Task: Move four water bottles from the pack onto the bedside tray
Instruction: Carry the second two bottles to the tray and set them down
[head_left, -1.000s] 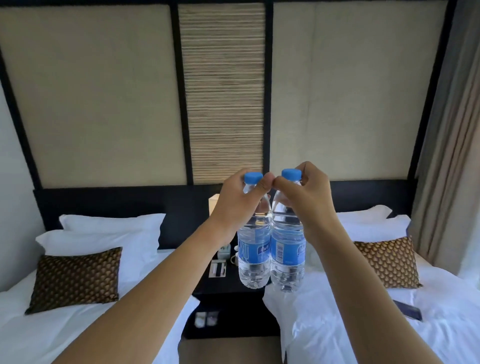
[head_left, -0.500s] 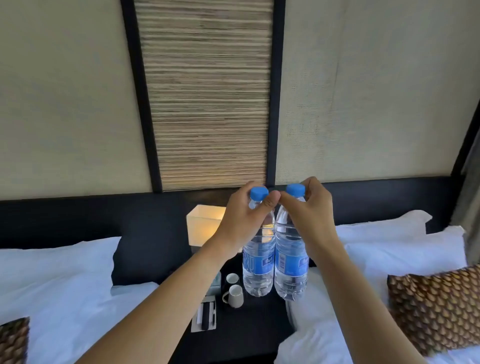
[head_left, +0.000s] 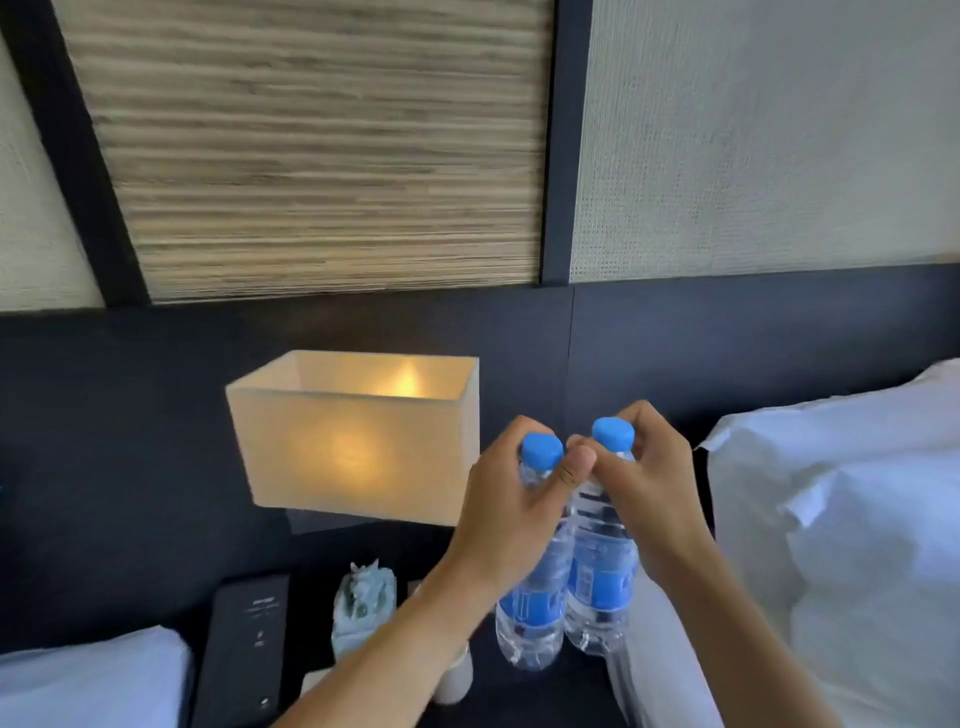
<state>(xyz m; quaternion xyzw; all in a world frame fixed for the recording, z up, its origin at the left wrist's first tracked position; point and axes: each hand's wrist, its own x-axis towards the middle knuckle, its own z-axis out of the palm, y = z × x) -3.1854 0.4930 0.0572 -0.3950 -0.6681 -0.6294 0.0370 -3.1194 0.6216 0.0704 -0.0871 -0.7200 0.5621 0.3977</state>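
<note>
- Left hand (head_left: 511, 525): closed round the neck of the left bottle (head_left: 530, 608), which hangs below it.
- Right hand (head_left: 647, 488): closed round the right bottle (head_left: 600, 587); bottles touching.
- Beneath both hands: dark surface (head_left: 519, 691); lower vertically, bases flat, clear of the white cup (head_left: 457, 680).
- Beyond the left hand: lamp (head_left: 353, 436). Tray not identifiable.

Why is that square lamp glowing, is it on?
On. The square cream lamp shade shows a warm yellow glow on its front and inside its open top.
</note>
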